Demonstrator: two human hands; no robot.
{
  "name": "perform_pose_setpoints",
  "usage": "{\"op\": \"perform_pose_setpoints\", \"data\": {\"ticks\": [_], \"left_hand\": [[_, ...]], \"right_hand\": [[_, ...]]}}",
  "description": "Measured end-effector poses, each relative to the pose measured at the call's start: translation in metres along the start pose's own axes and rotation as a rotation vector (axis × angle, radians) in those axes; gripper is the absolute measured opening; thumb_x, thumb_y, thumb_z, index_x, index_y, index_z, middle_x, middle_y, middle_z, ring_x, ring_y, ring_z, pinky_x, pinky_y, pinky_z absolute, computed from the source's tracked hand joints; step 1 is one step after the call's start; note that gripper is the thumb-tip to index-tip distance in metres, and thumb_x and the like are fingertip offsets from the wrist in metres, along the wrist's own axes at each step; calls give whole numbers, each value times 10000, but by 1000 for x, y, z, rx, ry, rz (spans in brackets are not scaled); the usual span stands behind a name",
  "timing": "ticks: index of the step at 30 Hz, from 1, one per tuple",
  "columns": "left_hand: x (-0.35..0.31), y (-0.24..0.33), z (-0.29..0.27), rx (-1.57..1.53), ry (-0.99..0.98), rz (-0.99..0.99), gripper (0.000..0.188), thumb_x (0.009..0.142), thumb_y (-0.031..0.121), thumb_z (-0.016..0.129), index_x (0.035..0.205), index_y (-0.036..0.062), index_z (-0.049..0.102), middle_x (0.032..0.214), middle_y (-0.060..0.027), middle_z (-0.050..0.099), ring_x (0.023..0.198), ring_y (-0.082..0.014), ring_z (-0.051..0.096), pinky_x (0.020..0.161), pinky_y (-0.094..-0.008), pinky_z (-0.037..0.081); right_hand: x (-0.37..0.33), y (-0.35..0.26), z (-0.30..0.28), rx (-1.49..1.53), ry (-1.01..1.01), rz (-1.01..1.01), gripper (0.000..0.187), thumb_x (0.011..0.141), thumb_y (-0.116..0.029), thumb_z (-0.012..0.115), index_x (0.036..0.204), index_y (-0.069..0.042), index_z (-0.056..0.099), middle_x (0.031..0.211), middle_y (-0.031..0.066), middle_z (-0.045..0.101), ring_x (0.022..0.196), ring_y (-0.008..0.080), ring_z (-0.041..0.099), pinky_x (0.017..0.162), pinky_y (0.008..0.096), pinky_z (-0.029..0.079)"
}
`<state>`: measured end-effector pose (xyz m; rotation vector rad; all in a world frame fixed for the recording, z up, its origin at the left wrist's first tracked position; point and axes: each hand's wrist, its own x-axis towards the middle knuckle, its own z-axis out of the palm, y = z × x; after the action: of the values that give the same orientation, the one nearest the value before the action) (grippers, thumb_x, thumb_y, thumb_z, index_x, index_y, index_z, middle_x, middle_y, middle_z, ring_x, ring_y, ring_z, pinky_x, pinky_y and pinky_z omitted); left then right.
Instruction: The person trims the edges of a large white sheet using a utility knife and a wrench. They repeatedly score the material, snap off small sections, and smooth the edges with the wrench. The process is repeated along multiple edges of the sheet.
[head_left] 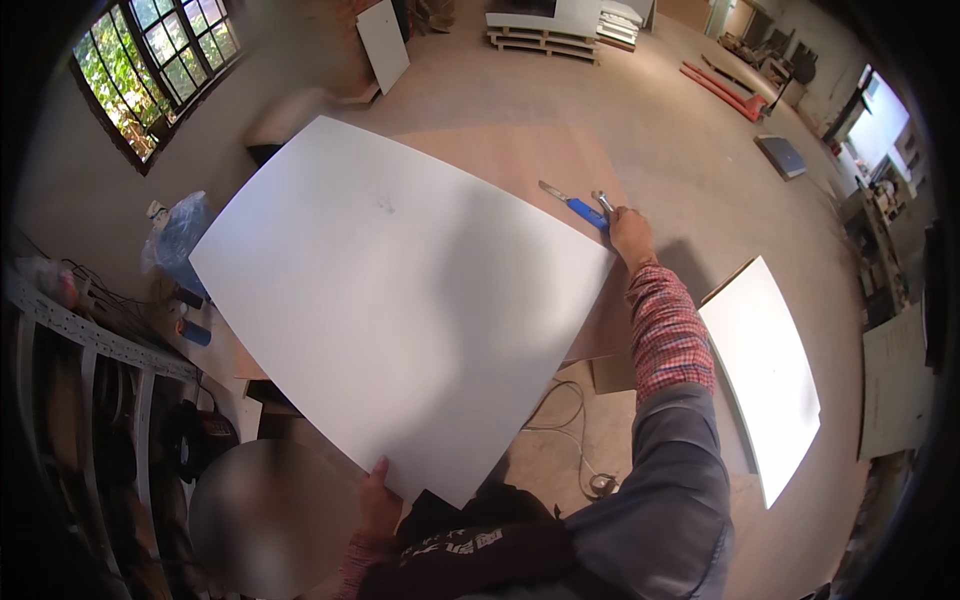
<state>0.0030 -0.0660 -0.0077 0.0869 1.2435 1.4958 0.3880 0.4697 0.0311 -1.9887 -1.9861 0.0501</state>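
A large white board point(400, 280) lies tilted across the brown worktop point(540, 155) in front of me. My left hand point(378, 505) grips the board's near edge, thumb on top and the other fingers mostly hidden beneath. Just past the board's right corner, my right hand point(630, 238) is closed around a small metal wrench point(602, 202), whose head sticks out from the fingers. Beside it, a blue-handled knife point(585, 211) lies on the brown worktop, its blade pointing to the far left.
Another white panel point(768, 380) stands at the right. A cable point(580, 440) lies below the worktop. At left are a blue plastic bag point(185, 235) and a metal rack point(110, 345). Farther off are a red pallet truck point(725, 92) and stacked boards on a pallet point(545, 42).
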Motion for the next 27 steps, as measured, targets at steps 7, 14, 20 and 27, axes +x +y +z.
{"op": "perform_pose_setpoints", "data": {"ticks": [7,14,20,27], "left_hand": [[-5,-4,18,-130,87,-14,405,1072,266,570,1402,31,556,1300,-112,655,1178,-272,661,1002,-441,568],[-22,30,-45,-16,164,38,535,1059,380,576,1438,2,556,1324,-132,674,1203,-280,668,1015,-424,559],[-51,59,-165,0,239,56,582,1004,331,697,1442,-24,554,1316,-137,689,1143,-274,702,985,-415,580],[-130,153,-190,288,219,250,613,997,430,644,1413,-17,593,1271,-151,706,1125,-258,707,962,-378,582]], "right_hand": [[-30,-4,-4,-61,258,-133,403,1022,-318,621,1337,-68,627,1219,204,672,1107,445,633,927,558,529],[-262,-79,-71,320,-156,-942,833,809,-438,827,1439,27,540,1430,232,569,1396,456,484,1149,594,383],[-385,-146,-52,134,-189,-1224,550,943,-275,687,1415,-24,559,1493,207,510,1435,450,448,1154,602,406],[-448,-209,-63,415,-11,-1298,420,975,-138,604,1371,-2,579,1495,226,504,1406,438,485,1102,609,454]]}}
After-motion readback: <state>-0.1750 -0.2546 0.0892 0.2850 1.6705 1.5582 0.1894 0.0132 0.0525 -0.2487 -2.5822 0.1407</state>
